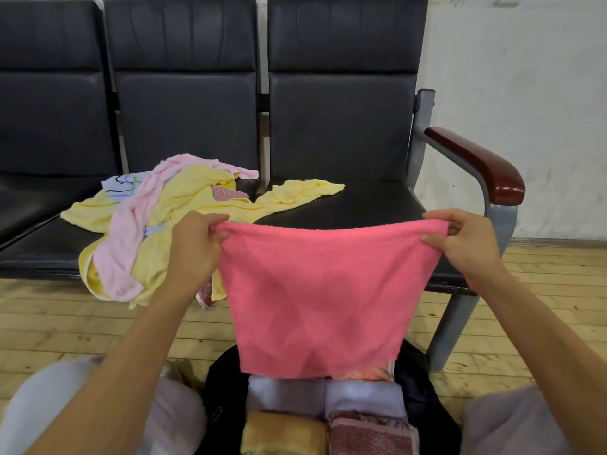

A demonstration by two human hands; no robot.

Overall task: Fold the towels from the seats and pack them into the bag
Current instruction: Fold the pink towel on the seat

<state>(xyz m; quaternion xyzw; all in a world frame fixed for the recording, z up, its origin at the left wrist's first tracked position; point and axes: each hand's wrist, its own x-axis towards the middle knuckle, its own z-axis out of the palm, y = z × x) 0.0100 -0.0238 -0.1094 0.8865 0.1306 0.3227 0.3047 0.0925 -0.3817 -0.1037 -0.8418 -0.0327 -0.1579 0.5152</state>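
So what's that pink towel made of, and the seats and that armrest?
The pink towel looks like terry cloth: matte, fuzzy, nubby pile. The seats are probably vinyl or leather: black, faintly shiny, creased. The armrest seems varnished wood, reddish-brown with glossy highlights, though it could be plastic.

Towel heap (pixel 157 218) on seats (pixel 361 205) — bag (pixel 220 382) in front.

Row of black seats (pixel 361 205) beyond my fingers (pixel 216 236): a heap of unfolded towels (pixel 157 218) lies on it, left of and behind my left fingers, one yellow end trailing rightward. The wooden floor (pixel 65 323) below carries the open bag (pixel 223 389).
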